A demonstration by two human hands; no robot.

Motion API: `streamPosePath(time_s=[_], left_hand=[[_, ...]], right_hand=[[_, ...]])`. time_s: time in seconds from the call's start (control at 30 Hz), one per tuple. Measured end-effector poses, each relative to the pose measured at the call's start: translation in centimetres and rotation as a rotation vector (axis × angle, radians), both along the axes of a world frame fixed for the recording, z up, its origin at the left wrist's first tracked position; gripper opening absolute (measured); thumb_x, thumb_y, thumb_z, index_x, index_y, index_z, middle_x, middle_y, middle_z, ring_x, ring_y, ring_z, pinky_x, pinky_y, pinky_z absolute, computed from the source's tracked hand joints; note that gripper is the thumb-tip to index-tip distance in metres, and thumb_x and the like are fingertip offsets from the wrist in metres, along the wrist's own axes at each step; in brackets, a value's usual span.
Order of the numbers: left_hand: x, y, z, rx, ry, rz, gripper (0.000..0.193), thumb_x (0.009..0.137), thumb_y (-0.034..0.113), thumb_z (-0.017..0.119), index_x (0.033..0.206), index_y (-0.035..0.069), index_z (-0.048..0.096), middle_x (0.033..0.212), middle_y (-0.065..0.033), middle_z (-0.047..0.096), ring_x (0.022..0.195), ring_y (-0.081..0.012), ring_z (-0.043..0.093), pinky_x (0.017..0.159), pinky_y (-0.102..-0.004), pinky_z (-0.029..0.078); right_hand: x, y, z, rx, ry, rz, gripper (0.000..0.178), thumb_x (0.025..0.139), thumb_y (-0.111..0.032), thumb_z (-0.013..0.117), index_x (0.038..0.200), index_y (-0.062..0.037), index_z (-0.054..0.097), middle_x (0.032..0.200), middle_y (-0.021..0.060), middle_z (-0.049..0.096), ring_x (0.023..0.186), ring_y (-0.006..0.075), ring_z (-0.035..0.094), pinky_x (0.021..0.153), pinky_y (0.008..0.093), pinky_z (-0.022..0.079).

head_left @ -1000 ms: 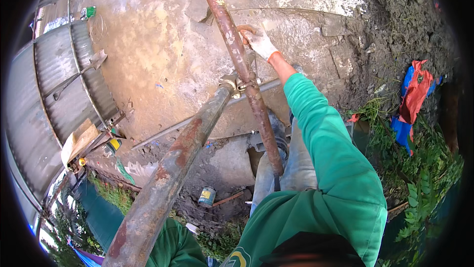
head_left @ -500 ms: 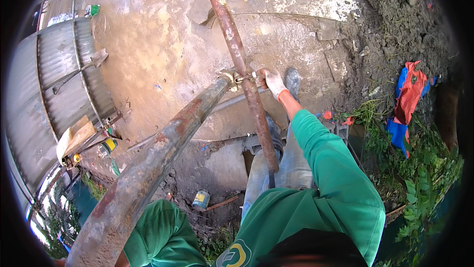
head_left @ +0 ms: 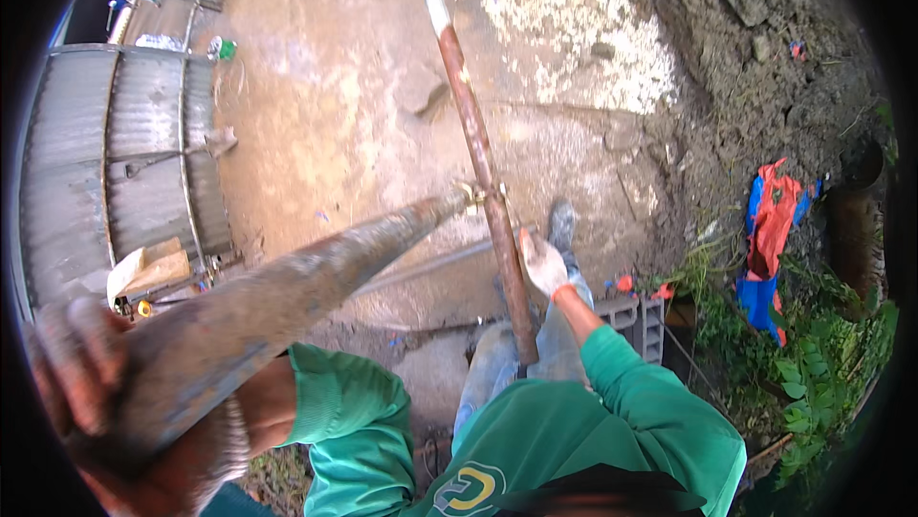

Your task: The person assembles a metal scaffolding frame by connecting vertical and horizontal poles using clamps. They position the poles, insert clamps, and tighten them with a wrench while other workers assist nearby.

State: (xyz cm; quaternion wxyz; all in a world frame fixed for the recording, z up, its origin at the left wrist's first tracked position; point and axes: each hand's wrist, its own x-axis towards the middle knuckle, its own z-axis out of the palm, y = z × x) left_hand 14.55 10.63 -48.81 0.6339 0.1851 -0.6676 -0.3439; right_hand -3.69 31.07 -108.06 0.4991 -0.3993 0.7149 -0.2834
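A thick, worn grey scaffold pipe [head_left: 316,273] slants from the lower left toward the middle of the view. My left hand [head_left: 86,374] is wrapped round its near end. The far end meets a metal coupler clamp [head_left: 475,196] on a thinner reddish-brown pipe [head_left: 470,115]. That thinner pipe runs from the top of the view down to between my legs. Beside it, just below the clamp, is my right hand [head_left: 545,266] in a whitish glove. Its fingers look outstretched along the pipe's right side, apart from the clamp.
Corrugated metal sheets [head_left: 62,125] with thin bars lie at the left. Hollow concrete blocks [head_left: 650,326] sit right of my legs, near a red and blue plastic sheet [head_left: 773,220] and leafy plants [head_left: 818,383]. Muddy concrete [head_left: 316,125] stretches ahead, with dug-up soil [head_left: 746,67] along the right.
My left hand has come into view on the thick pipe, whose near end has risen. My right hand has left the clamp and moved slightly lower beside the thin pipe.
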Motion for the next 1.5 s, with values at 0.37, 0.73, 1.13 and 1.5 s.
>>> streamPosePath(time_s=[0.37, 0.73, 1.13, 1.5], left_hand=[[-1.5, 0.0, -1.9, -0.032, 0.145, 0.070, 0.072, 0.088, 0.011, 0.073, 0.147, -0.004, 0.035, 0.098, -0.0077, 0.050, 0.071, -0.0158, 0.051, 0.062, -0.0323, 0.045], [-2.7, 0.7, -1.4, 0.005, 0.132, 0.122, 0.070, 0.088, 0.008, 0.073, 0.146, 0.001, 0.035, 0.097, -0.0071, 0.051, 0.069, -0.0142, 0.051, 0.060, -0.0309, 0.046], [-3.8, -0.5, -1.8, -0.096, 0.017, 0.039, 0.035, 0.097, 0.028, 0.067, 0.121, 0.005, 0.057, 0.096, -0.0019, 0.056, 0.072, -0.0144, 0.052, 0.062, -0.0291, 0.046], [-3.7, -1.7, -1.2, -0.008, 0.010, -0.066, 0.032, 0.098, 0.025, 0.066, 0.121, 0.005, 0.056, 0.096, -0.0030, 0.057, 0.072, -0.0146, 0.053, 0.063, -0.0303, 0.047]], right_hand=[[-2.0, -3.7, 11.7, 0.445, -0.330, -0.034, 0.053, 0.109, -0.047, 0.043, 0.097, -0.0034, 0.070, 0.071, 0.0206, 0.068, 0.069, 0.0410, 0.068, 0.065, 0.0500, 0.055], [-0.3, -0.9, 7.2, -0.074, -0.117, -0.318, 0.046, 0.109, -0.042, 0.055, 0.085, -0.0033, 0.065, 0.077, 0.0177, 0.066, 0.078, 0.0365, 0.065, 0.072, 0.0438, 0.050], [-6.7, -3.2, 2.9, -0.109, 0.338, 0.174, 0.030, 0.104, -0.036, 0.059, 0.098, -0.0073, 0.063, 0.093, 0.0228, 0.070, 0.090, 0.0473, 0.068, 0.075, 0.0568, 0.053], [-7.5, -7.4, -2.7, -0.178, 0.301, 0.307, 0.027, 0.102, -0.034, 0.063, 0.102, -0.0073, 0.063, 0.085, 0.0217, 0.070, 0.085, 0.0467, 0.069, 0.073, 0.0571, 0.053]])
